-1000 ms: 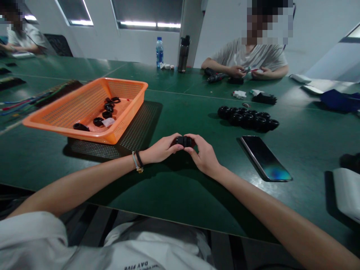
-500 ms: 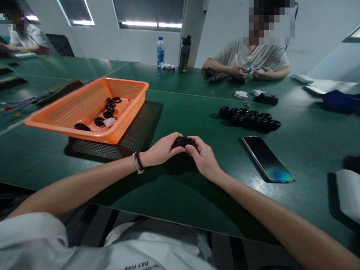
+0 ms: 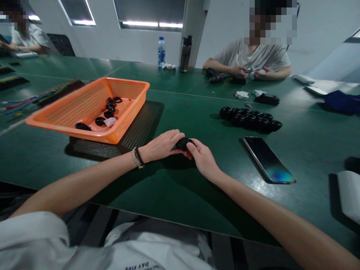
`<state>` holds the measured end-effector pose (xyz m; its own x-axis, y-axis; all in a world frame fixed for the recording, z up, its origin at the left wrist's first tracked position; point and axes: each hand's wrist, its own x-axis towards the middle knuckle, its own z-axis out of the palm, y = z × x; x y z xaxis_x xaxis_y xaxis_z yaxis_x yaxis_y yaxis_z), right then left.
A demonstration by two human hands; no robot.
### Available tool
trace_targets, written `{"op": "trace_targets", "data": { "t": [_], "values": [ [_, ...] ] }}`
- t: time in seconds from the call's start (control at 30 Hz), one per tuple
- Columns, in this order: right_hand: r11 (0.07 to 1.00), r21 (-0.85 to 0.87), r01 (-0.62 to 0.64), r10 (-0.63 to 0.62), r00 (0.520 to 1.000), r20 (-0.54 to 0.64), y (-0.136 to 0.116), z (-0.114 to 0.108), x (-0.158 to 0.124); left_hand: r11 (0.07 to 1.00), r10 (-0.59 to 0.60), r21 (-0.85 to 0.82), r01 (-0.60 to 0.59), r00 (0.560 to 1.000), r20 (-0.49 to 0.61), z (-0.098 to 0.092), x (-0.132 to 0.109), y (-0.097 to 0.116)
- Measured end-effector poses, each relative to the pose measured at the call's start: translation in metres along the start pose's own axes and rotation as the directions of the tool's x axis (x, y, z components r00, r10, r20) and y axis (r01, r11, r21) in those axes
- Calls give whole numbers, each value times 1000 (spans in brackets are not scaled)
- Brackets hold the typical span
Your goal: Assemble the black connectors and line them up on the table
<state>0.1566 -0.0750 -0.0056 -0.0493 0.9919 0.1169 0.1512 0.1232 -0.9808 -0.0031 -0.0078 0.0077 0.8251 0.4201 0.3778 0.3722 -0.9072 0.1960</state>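
Dark green across the table (image 3: pixel 180 112); bright orange, pierced in a fine grid, for the basket (image 3: pixel 123 127) at near left, with black rings (image 3: pixel 108 108) inside. Black too for the small part (image 3: pixel 183 143), the cluster of parts (image 3: pixel 250 119) far right and the phone (image 3: pixel 267 159) — blue-green sheen there.

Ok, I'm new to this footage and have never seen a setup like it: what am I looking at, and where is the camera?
There is no machine here: a person works with two bare hands, and the single camera sits on their head, looking forward and down, so the arms reach in from below. The left hand and right hand together pinch a small black part over a green table. To the left stands an orange basket holding a few black rings; to the right lie a cluster of black parts and a phone. Across the table another person handles their own things.
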Motion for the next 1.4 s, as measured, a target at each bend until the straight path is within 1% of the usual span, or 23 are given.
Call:
{"op": "trace_targets", "data": {
  "t": [0.07,0.17,0.23,0.3,0.37,0.4,0.53,0.67,0.77,0.83,0.97,1.07,1.13,1.2,1.27,1.4],
  "values": [
    [998,-61,29,-30,1000,-10,0,-2,2,997,-47,-65,47,999,9,0,0,1],
    [969,-219,116,-124,992,-20,0,-7,5,957,-154,-249,151,988,8,2,1,5],
    [920,-334,203,-221,975,-16,0,-10,7,895,-223,-391,216,975,28,3,2,7],
    [861,-420,288,-322,947,-13,0,-13,8,814,-263,-511,275,960,96,4,2,9],
    [805,-477,353,-403,915,-3,1,-15,8,737,-269,-598,315,949,167,5,2,9],
    [780,-499,379,-434,901,5,2,-15,7,706,-266,-631,321,946,184,6,1,9],
    [695,-563,448,-511,858,51,5,-16,7,628,-242,-717,301,952,187,7,0,8],
    [623,-586,518,-579,809,101,5,-18,7,555,-217,-772,311,950,227,6,0,11],
    [594,-596,541,-586,798,140,5,-20,8,503,-196,-806,312,949,245,6,0,13],
    [593,-598,539,-581,801,145,6,-20,8,506,-201,-806,308,950,237,6,0,13],
    [620,-585,523,-582,807,105,9,-17,7,566,-243,-753,336,941,238,6,-1,12],
    [660,-576,483,-550,833,68,10,-15,6,593,-274,-726,348,935,225,4,-1,15],
    [685,-570,454,-520,853,54,8,-14,4,610,-289,-718,335,938,192,2,-1,19],
    [700,-562,441,-504,862,49,6,-13,3,622,-297,-717,316,942,157,1,-1,23],
    [708,-552,441,-502,863,45,3,-13,1,632,-303,-714,302,944,131,-1,-2,26],
    [706,-538,460,-531,847,29,0,-11,-2,683,-299,-681,265,952,71,-2,-3,29]
  ]
}}
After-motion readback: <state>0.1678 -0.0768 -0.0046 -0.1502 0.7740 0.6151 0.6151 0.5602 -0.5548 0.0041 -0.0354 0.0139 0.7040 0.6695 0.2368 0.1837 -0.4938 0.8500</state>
